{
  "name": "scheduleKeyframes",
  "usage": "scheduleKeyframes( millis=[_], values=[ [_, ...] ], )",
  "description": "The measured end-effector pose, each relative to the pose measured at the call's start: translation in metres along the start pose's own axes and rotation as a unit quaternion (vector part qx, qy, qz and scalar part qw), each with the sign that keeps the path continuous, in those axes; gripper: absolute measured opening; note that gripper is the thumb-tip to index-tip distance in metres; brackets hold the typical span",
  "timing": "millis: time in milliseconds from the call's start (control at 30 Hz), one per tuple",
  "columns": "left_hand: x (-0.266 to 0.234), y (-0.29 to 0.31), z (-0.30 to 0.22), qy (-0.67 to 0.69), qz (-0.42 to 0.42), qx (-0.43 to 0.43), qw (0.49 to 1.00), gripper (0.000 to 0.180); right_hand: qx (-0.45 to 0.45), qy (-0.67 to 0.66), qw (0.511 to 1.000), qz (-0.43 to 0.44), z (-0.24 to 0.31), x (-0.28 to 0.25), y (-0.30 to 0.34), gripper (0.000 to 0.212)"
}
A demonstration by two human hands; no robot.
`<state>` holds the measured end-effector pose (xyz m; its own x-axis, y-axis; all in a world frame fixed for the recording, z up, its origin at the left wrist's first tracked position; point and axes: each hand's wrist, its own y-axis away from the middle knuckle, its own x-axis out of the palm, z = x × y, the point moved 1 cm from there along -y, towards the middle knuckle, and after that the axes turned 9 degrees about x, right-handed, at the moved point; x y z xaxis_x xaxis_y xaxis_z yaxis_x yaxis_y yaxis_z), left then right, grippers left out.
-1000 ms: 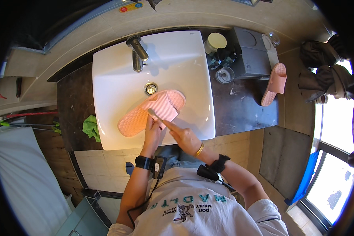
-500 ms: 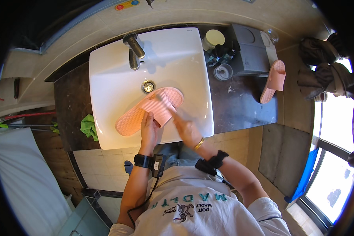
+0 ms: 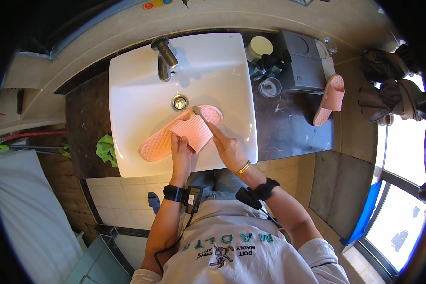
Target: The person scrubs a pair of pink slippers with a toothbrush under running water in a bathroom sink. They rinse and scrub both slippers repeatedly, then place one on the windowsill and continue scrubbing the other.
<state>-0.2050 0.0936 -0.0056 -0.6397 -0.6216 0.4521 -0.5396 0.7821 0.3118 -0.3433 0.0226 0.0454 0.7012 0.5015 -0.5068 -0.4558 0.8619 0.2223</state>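
Observation:
A pink slipper [image 3: 156, 144] lies aslant over the near part of the white sink [image 3: 132, 102], its ribbed strap facing up. My left hand [image 3: 181, 154] grips the slipper by the strap's near side, some fingers hidden under it. In my right hand [image 3: 232, 152] is a slim brush [image 3: 201, 115], its grey head touching the slipper where the strap meets the toe end. Most of the brush's handle is hidden in my fingers.
Beyond the slipper are the drain [image 3: 179, 102] and a metal faucet [image 3: 164, 59]. A second pink slipper [image 3: 334, 99] leans by a grey box [image 3: 303, 61] on the dark counter [image 3: 288, 132]. Left of the sink lies a green cloth [image 3: 106, 150]; a glass cup [image 3: 270, 87] stands to the right.
The brush in my right hand has moved slightly away from me along the strap, toward the toe-end opening. My left hand keeps its hold on the slipper, which stays nearly in place.

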Motion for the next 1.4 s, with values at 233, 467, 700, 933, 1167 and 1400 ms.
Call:
scheduleKeyframes(
  millis=[233, 467, 700, 933, 1167, 1400],
  values=[
    [0.001, 0.0, 0.001, -0.015, -0.002, -0.003, 1.0, 0.019, -0.009, 0.003, 1.0, -0.021, 0.003, 0.0, -0.001, 0.045],
    [-0.005, -0.002, 0.004, -0.019, 0.002, -0.015, 1.0, 0.029, -0.031, 0.03, 0.996, -0.075, 0.004, 0.001, -0.003, 0.049],
    [0.0, 0.003, 0.0, -0.05, 0.006, -0.005, 0.999, 0.024, -0.053, -0.03, 0.995, 0.073, 0.02, 0.009, 0.01, 0.045],
    [0.006, 0.004, -0.004, -0.024, 0.017, 0.04, 0.999, 0.021, -0.109, 0.112, 0.987, 0.037, 0.023, 0.009, -0.001, 0.058],
    [-0.005, 0.006, 0.005, -0.165, -0.017, 0.041, 0.985, 0.031, -0.142, 0.125, 0.975, 0.115, 0.031, 0.02, 0.005, 0.051],
    [-0.004, 0.009, -0.001, -0.146, 0.022, 0.024, 0.989, 0.033, -0.096, 0.027, 0.989, 0.107, 0.031, 0.012, 0.015, 0.052]
  ],
)
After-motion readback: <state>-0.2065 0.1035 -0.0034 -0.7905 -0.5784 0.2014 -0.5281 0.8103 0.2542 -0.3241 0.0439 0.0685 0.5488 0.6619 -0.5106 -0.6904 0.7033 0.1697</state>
